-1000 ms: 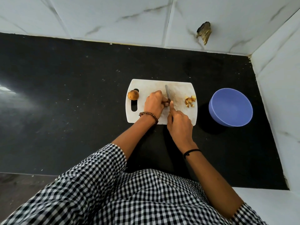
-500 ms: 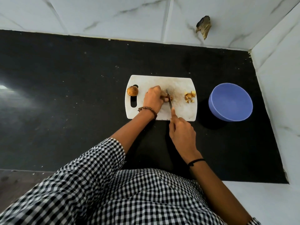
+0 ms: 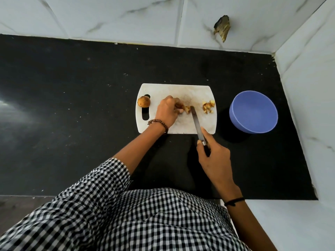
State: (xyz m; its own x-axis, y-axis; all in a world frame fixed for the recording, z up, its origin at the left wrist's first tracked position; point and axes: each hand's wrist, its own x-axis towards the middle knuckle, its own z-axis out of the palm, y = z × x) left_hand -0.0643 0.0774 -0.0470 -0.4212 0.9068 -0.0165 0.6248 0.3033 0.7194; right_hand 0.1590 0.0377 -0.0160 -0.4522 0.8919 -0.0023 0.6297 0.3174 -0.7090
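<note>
A white cutting board (image 3: 163,91) lies on the black counter. My left hand (image 3: 167,111) holds down a partly cut brown fruit (image 3: 184,108) at the board's middle, fingers curled over it. My right hand (image 3: 213,156) grips the handle of a knife (image 3: 196,124), forefinger along the blade's back; the tip lies just right of the cut fruit. A small heap of cut pieces (image 3: 208,106) sits on the board's right side. One whole brown fruit (image 3: 143,102) rests at the left end by the handle slot.
An empty blue bowl (image 3: 253,112) stands on the black counter (image 3: 72,115) right of the board. White marble tiles close off the back and right side, with a broken hole (image 3: 222,27) in the back wall. My checked shirt fills the bottom.
My right hand has drawn back toward me and to the right, pulling the knife through the fruit; more cut pieces now show by my left fingers. My left hand has stayed in place.
</note>
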